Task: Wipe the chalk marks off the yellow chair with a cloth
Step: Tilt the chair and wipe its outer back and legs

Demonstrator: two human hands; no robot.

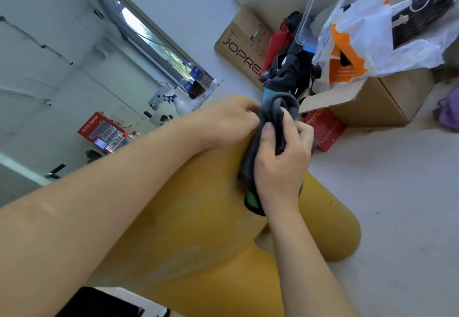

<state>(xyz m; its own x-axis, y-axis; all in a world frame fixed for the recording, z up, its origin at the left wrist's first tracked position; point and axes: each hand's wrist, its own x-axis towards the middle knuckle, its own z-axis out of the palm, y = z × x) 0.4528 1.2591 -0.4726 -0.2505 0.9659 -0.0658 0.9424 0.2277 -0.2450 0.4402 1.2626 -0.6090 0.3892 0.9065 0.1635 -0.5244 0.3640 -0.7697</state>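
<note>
The grey cloth (279, 108) is hanging bunched over the yellow chair (198, 229), whose seat is showing pale chalk smears (188, 202). The right hand (280, 167) is gripping its middle and the left hand (228, 120) is pinching its upper end. A cardboard box (372, 100) is sitting on the floor (397, 192) behind.

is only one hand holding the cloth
No, the left hand and the right hand both grip the bunched dark grey cloth over the yellow chair.
</note>
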